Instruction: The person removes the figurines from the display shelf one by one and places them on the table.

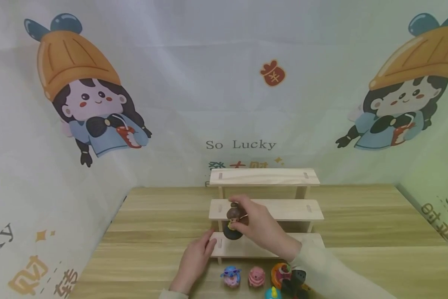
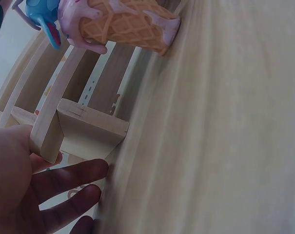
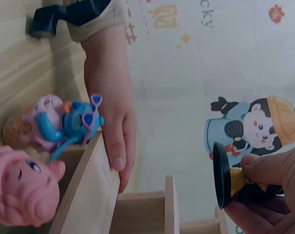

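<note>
My right hand [image 1: 263,226] pinches a small doll figurine [image 1: 233,213] with brown hair in a bun, a yellow top and a wide black base. The figurine is upright in the head view, over the left part of a three-tier wooden display shelf [image 1: 263,245]. In the right wrist view its black base [image 3: 222,175] is apart from the boards; fingers cover much of its body. At the shelf's lowest left end, my left hand [image 1: 195,257] holds the board's corner [image 2: 49,131] between thumb and index finger, the other fingers extended loosely.
In front of the shelf stand a blue-and-pink ice-cream-cone figurine [image 1: 231,276], a pink figurine [image 1: 256,276], an orange one [image 1: 279,274] and a turquoise one [image 1: 273,293]. Dark objects [image 1: 296,284] partly hide behind the right sleeve. A printed cloth [image 1: 179,83] hangs behind the wooden table [image 1: 362,232].
</note>
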Demonstrator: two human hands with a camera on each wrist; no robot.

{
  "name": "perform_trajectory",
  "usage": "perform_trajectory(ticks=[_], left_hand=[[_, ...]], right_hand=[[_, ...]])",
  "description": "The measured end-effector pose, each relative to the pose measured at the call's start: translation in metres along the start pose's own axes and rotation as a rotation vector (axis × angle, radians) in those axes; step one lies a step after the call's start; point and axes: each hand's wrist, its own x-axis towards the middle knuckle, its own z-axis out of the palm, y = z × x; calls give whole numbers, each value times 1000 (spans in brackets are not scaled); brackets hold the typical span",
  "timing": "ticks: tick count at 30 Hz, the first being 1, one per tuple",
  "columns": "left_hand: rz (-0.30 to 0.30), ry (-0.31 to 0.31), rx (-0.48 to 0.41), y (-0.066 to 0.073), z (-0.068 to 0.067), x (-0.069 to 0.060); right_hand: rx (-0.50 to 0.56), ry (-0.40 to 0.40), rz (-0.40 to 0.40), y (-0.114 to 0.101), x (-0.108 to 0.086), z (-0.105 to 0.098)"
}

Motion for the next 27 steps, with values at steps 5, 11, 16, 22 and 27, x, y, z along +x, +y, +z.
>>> perform_trajectory(ticks=[5,11,16,22,27], left_hand=[[12,5,0,0,1,0],[14,6,1,-2,1,0],[17,0,-1,-3,2,1],[14,-2,-2,-2,2,1],[9,4,-1,-2,2,2]], right_hand=[[16,-30,-6,-11,-11,-2],[28,-64,-40,-20,-27,-2],[78,-97,-27,-23,-43,0],[123,-127,-22,-24,-60,3],[81,-163,-74,-21,-74,11]])
